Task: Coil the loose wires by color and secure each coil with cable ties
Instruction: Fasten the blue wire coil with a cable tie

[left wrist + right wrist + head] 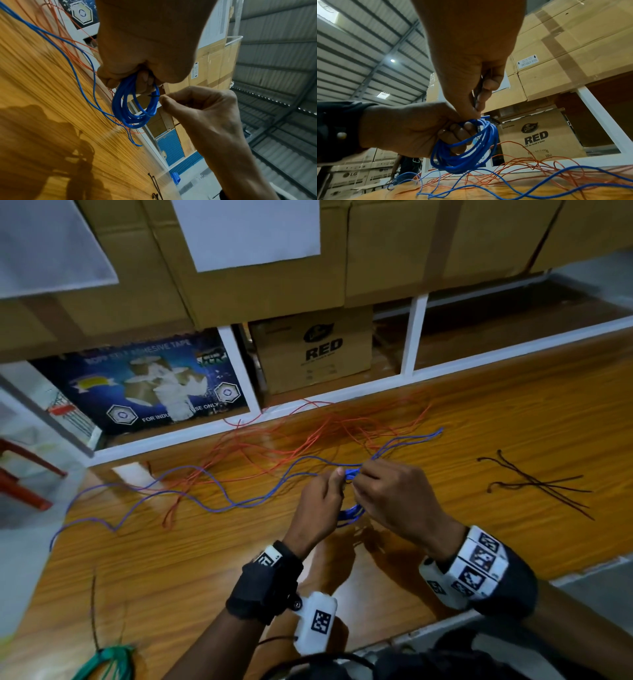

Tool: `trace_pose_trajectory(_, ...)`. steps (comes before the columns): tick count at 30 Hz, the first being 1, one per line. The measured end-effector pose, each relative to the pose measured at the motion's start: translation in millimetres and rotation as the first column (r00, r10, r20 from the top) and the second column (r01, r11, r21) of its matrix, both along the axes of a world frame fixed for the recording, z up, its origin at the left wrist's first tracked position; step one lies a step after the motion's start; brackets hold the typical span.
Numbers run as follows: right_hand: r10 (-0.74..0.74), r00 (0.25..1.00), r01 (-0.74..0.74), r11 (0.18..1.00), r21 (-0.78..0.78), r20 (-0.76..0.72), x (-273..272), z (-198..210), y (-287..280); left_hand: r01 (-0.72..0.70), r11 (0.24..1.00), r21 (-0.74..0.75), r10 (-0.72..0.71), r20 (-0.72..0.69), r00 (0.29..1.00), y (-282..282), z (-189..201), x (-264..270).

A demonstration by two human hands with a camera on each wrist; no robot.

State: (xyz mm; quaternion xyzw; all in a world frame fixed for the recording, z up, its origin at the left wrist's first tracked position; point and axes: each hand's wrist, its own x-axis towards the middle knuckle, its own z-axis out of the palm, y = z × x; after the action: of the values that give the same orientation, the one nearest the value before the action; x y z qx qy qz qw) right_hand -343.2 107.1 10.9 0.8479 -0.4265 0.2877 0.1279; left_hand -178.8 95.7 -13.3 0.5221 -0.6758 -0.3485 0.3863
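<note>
**Two hands busy tying off the blue coil**

Two hands meet just above the wooden surface [479, 419]. Nearest, at the left edge, a green coil [106, 662] already lies bundled. The left hand [318, 505] has its fingers curled round the blue coil [135, 106], gripping its top while the loops hang free. The right hand [394, 494] pinches a thin black cable tie [153, 95] against the strands, thumb and forefinger pressed together on it. By my reckoning the step is securing the blue coil; the next move calls for threading the tie's tail through its head and drawing it snug without letting the loops slip. Off to the right lie spare cable ties [537, 484], well apart from the hands. Beyond, loose blue wires [191, 491] trail leftward, and the orange wires [308, 436] sprawl uncoiled toward the far shelf of cardboard boxes [315, 347].
</note>
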Motion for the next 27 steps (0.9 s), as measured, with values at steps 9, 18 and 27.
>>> trace_pose_trajectory(9, 0.095, 0.982, -0.071, 0.986, -0.154, 0.16, 16, -5, -1, 0.002, 0.991, -0.136, 0.007, 0.065, 0.998, 11, 5, 18)
trace_pose_trajectory(18, 0.142, 0.968, -0.103, 0.977, -0.187, 0.205, 22, -22, 0, 0.024, 0.999, -0.049, -0.026, -0.039, 0.999, 9, -3, 26)
trace_pose_trajectory(27, 0.171, 0.9, -0.204, 0.978, 0.041, 0.402, 19, -15, -4, 0.072, 0.993, -0.092, -0.078, -0.075, 0.994, 14, -1, 24)
